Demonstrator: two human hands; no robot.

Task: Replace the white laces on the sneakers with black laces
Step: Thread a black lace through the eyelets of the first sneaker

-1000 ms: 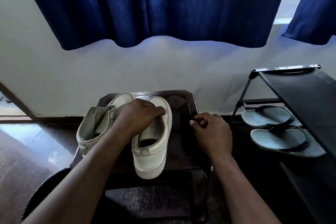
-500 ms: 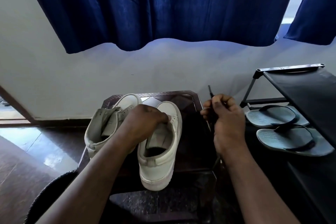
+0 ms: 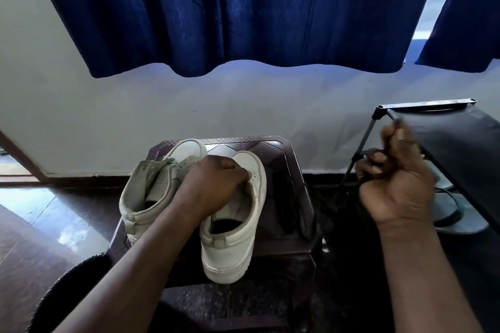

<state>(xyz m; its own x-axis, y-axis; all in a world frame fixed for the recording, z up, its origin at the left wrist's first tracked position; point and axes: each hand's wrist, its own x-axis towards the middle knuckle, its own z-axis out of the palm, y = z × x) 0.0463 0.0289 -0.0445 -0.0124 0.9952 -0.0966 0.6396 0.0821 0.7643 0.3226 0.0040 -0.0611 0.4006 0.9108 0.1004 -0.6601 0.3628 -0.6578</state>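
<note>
Dark stool (image 3: 286,159) at lower centre is loaded with both sneakers (image 3: 140,197); the nearer sneaker (image 3: 230,246), heel at the front edge, is gripped at the tongue by the left hand (image 3: 213,184). Mid-right, the blurred right hand (image 3: 395,184) is curled, pinching what looks like a black lace (image 3: 395,123) tip. Shoe rack (image 3: 460,149) and blue curtain (image 3: 243,8) are seen behind. Risk: a hard pull could tip that sneaker off or slip the lace.
</note>
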